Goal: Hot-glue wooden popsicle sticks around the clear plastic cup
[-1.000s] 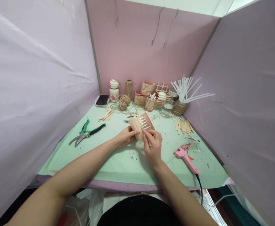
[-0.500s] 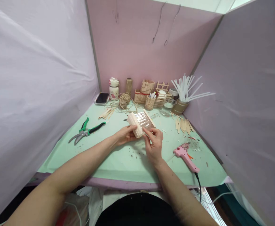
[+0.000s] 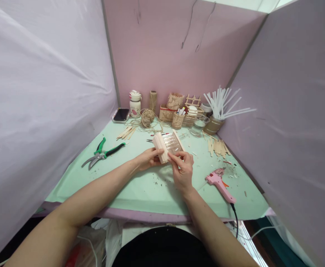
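Both hands hold a small clear plastic box (image 3: 172,142) with pale craft sticks (image 3: 160,146) fixed along its sides, tilted above the table's middle. My left hand (image 3: 150,158) grips its stick-covered left side, thumb on top and fingers underneath. My right hand (image 3: 183,168) pinches at its near edge, with thumb and forefinger close together; whether anything small lies between them I cannot make out. Right of the hands a pink glue gun (image 3: 220,185) lies on its side. Green-and-black pruning shears (image 3: 102,155) rest to the left with blades apart.
Behind stand a white bottle (image 3: 135,104), a twine ball (image 3: 147,118), a stick-covered pen cup (image 3: 178,120), a clear bowl of water (image 3: 199,125) and a jar of white glue sticks (image 3: 216,107). A phone (image 3: 121,115) lies back left. Loose craft sticks (image 3: 219,147) lie at right.
The box has turned slightly in my hands, and a red-and-dark pen-like thing now shows behind it. The camera view has shifted a little. Both hands keep their hold.
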`<state>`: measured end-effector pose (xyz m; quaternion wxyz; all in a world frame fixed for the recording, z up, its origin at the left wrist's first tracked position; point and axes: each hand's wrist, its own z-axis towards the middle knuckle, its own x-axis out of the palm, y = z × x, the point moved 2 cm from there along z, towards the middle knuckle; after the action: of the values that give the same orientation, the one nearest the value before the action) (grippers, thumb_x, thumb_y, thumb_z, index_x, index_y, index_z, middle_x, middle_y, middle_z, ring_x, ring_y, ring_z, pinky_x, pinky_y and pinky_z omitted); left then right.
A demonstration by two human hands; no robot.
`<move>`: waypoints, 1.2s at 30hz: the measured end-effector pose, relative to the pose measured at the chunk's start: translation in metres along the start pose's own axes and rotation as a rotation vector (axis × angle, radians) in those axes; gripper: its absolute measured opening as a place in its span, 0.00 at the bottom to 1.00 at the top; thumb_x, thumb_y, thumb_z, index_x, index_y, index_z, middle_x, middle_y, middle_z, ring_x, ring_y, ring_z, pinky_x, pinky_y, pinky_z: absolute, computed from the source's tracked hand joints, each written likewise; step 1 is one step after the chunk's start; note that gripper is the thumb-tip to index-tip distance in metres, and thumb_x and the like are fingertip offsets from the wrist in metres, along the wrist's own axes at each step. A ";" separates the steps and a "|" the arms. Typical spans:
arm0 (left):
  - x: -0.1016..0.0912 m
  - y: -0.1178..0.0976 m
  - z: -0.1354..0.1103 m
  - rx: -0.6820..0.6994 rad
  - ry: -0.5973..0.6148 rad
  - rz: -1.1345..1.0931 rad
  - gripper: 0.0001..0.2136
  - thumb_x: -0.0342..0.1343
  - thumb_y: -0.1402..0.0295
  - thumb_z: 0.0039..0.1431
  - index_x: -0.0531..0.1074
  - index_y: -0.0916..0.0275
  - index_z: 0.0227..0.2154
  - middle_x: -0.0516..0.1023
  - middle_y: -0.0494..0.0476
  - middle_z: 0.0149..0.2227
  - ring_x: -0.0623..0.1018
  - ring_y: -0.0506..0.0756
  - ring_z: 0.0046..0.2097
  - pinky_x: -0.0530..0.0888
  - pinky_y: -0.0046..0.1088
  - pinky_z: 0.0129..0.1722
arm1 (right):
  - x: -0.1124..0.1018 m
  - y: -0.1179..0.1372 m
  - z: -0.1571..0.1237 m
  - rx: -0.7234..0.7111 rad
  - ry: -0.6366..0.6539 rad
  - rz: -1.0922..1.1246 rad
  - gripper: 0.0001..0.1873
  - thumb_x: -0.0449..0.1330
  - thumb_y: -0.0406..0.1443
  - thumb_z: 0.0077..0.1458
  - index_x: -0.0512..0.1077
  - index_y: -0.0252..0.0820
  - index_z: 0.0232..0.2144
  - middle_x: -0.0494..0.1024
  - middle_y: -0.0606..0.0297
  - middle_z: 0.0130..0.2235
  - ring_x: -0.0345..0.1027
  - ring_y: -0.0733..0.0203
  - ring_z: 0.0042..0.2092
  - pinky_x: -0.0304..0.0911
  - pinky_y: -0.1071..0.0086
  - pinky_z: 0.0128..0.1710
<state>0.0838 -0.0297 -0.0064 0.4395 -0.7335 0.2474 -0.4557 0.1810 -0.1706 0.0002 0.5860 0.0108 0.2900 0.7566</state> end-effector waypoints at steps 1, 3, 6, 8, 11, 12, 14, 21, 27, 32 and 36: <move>0.000 0.000 0.000 0.002 -0.002 0.003 0.30 0.72 0.56 0.44 0.73 0.67 0.48 0.81 0.68 0.46 0.81 0.59 0.45 0.75 0.43 0.55 | 0.000 0.000 0.000 0.002 0.000 -0.004 0.11 0.59 0.36 0.63 0.80 0.53 0.44 0.72 0.63 0.37 0.64 0.58 0.43 0.59 0.58 0.47; 0.000 0.000 0.000 0.006 -0.009 0.008 0.30 0.72 0.56 0.44 0.73 0.67 0.48 0.81 0.68 0.47 0.81 0.59 0.45 0.75 0.43 0.54 | 0.000 0.000 0.000 0.003 -0.002 -0.009 0.11 0.59 0.37 0.63 0.80 0.52 0.44 0.72 0.64 0.37 0.64 0.58 0.43 0.59 0.58 0.47; 0.001 -0.004 -0.001 0.031 -0.026 0.024 0.31 0.73 0.56 0.42 0.73 0.67 0.48 0.79 0.70 0.49 0.81 0.60 0.45 0.75 0.43 0.53 | 0.000 0.001 0.000 0.002 0.016 -0.009 0.11 0.58 0.37 0.63 0.79 0.51 0.45 0.72 0.63 0.38 0.64 0.57 0.43 0.60 0.58 0.47; 0.002 -0.008 -0.001 0.081 -0.039 0.058 0.32 0.73 0.56 0.42 0.72 0.66 0.49 0.78 0.71 0.51 0.80 0.63 0.48 0.75 0.43 0.52 | -0.001 0.001 0.000 0.002 0.037 0.001 0.13 0.58 0.38 0.63 0.78 0.51 0.47 0.71 0.62 0.39 0.65 0.57 0.44 0.61 0.57 0.48; 0.000 -0.017 -0.001 0.244 -0.060 0.229 0.34 0.73 0.59 0.41 0.70 0.65 0.52 0.75 0.70 0.55 0.76 0.66 0.55 0.73 0.44 0.54 | -0.002 0.002 0.001 -0.007 0.033 0.033 0.16 0.57 0.38 0.63 0.75 0.50 0.52 0.72 0.60 0.43 0.66 0.56 0.47 0.62 0.56 0.50; -0.002 -0.020 -0.002 0.306 -0.083 0.324 0.36 0.74 0.60 0.41 0.69 0.64 0.53 0.74 0.69 0.56 0.75 0.67 0.56 0.72 0.44 0.55 | -0.002 0.003 0.002 -0.009 0.025 0.034 0.16 0.57 0.38 0.64 0.74 0.49 0.53 0.72 0.60 0.44 0.67 0.56 0.47 0.62 0.56 0.51; -0.005 -0.025 -0.004 0.405 -0.127 0.539 0.39 0.74 0.63 0.38 0.66 0.64 0.55 0.73 0.68 0.57 0.74 0.67 0.57 0.71 0.44 0.56 | -0.003 0.004 0.003 -0.003 0.010 0.018 0.16 0.56 0.39 0.64 0.74 0.49 0.53 0.73 0.59 0.44 0.68 0.55 0.47 0.63 0.56 0.51; -0.020 -0.028 -0.004 0.486 -0.031 0.958 0.38 0.73 0.63 0.38 0.66 0.63 0.55 0.74 0.63 0.53 0.75 0.65 0.54 0.71 0.39 0.54 | -0.004 0.005 0.006 0.010 -0.010 0.007 0.14 0.55 0.36 0.65 0.74 0.47 0.51 0.76 0.59 0.44 0.69 0.56 0.47 0.63 0.58 0.50; -0.035 -0.017 0.011 0.388 -0.010 0.844 0.37 0.73 0.65 0.37 0.65 0.64 0.53 0.75 0.62 0.50 0.76 0.63 0.51 0.73 0.40 0.51 | 0.002 0.000 0.004 -0.003 0.076 -0.044 0.14 0.54 0.35 0.65 0.76 0.49 0.48 0.77 0.61 0.42 0.68 0.56 0.46 0.59 0.58 0.50; -0.032 -0.021 0.006 0.403 -0.007 0.805 0.35 0.73 0.67 0.35 0.67 0.64 0.50 0.76 0.62 0.49 0.77 0.63 0.51 0.72 0.41 0.52 | 0.000 0.006 0.014 -0.063 0.069 -0.073 0.14 0.54 0.34 0.66 0.75 0.49 0.49 0.77 0.60 0.44 0.67 0.57 0.47 0.58 0.59 0.51; -0.027 -0.027 -0.004 0.384 0.091 0.812 0.35 0.73 0.68 0.36 0.68 0.63 0.51 0.75 0.62 0.50 0.76 0.64 0.54 0.70 0.42 0.56 | -0.010 0.013 0.025 -0.102 0.024 -0.072 0.12 0.55 0.34 0.65 0.75 0.48 0.47 0.77 0.60 0.44 0.68 0.56 0.48 0.59 0.58 0.51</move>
<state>0.0672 0.0025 0.0060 0.6993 -0.4614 0.4452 -0.3159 0.1819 -0.1712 0.0300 0.6092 -0.0385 0.2583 0.7487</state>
